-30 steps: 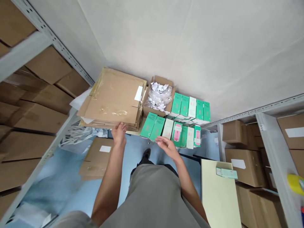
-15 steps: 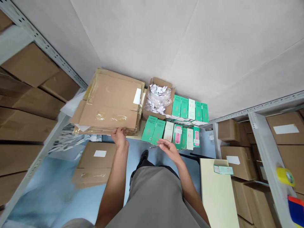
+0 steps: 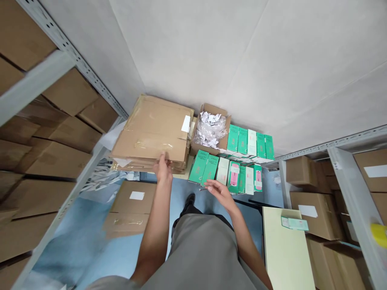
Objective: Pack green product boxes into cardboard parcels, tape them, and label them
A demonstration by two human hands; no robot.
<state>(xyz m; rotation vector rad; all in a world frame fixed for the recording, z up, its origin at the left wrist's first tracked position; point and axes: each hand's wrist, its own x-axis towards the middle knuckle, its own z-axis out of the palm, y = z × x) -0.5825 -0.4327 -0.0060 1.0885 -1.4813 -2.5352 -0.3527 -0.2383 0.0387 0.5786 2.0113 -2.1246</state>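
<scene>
My left hand (image 3: pixel 163 171) grips the front edge of the top flattened cardboard box (image 3: pixel 154 129), thumb on top. That box lies on a stack of other flattened cardboard, with a white label near its right side and clear tape along its front. The front edge is raised slightly off the sheets below. My right hand (image 3: pixel 220 193) hovers in front of the green boxes (image 3: pixel 209 169), fingers curled around a thin, dark, narrow tool (image 3: pixel 203 189) whose kind I cannot make out.
An open carton (image 3: pixel 225 143) of crumpled paper and plastic wrap stands beside the stack. Green and white boxes line up rightward. Another flattened box (image 3: pixel 130 221) lies lower left. Shelves of cartons (image 3: pixel 60 149) flank both sides. A pale table (image 3: pixel 284 249) bears a small green box.
The view has shifted, so everything sits further right. My left hand has closed on the top cardboard's front edge and lifted it a little. My right hand keeps about the same pose.
</scene>
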